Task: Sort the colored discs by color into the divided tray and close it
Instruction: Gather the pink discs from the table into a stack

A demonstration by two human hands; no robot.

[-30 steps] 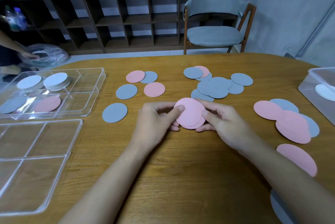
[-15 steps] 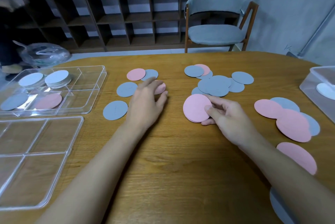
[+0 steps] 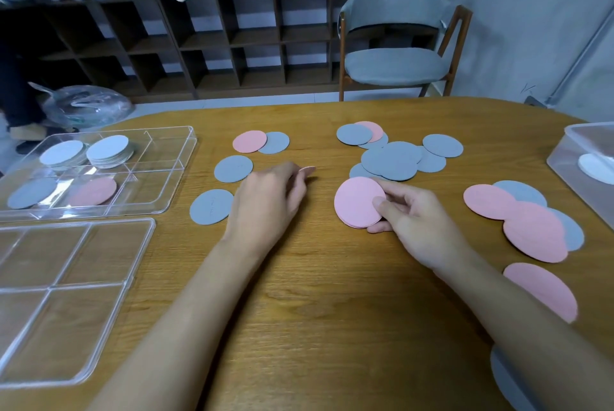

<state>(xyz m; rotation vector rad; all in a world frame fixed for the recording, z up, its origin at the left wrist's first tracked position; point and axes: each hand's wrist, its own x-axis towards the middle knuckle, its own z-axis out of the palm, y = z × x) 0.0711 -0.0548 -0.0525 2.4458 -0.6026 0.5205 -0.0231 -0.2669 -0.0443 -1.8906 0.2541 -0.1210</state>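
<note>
Both forearms reach forward over the bench [image 3: 315,311]. The left hand [image 3: 269,201] lies palm down, fingers bent over a pink disc [image 3: 308,170] of which only the edge shows; I cannot tell whether it grips or only touches. The right hand [image 3: 415,218] pinches a pink stack [image 3: 357,199], thumb on top and fingers beneath. The open tray [image 3: 99,213] sits at far left.

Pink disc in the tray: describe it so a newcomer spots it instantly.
Go to the clear divided tray at the table's far left, beyond its flat lid. In the tray's near row a pink disc lies flat just right of a grey disc. It is the only pink piece inside the tray; the stacks behind it are white.
</note>
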